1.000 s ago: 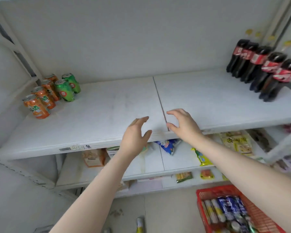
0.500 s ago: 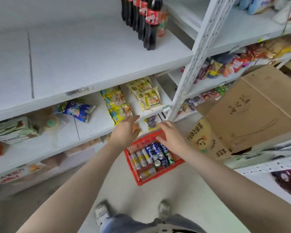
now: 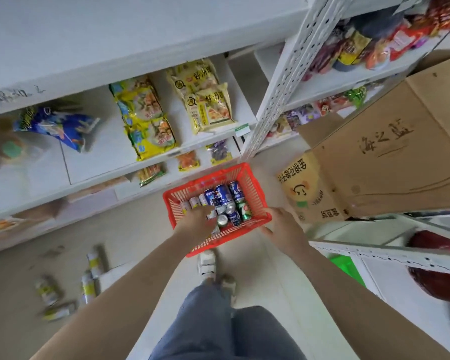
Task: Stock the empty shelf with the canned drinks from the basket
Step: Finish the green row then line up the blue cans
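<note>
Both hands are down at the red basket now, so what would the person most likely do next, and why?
Probably close the left hand around one of the cans and lift it out. That hand is already inside the red basket, over the cans, while the right hand sits at the basket's rim.

Your basket (image 3: 255,201) was red plastic lattice, slightly shiny. The cans (image 3: 222,197) in it were glossy printed metal with bright silvery tops. The shelves (image 3: 151,35) in front of you were matt white painted boards; the upright post (image 3: 283,81) was perforated white metal. Snack packets (image 3: 211,100) looked like glossy film. The box (image 3: 390,152) was dull brown cardboard. The floor (image 3: 146,229) was smooth and pale.
</note>
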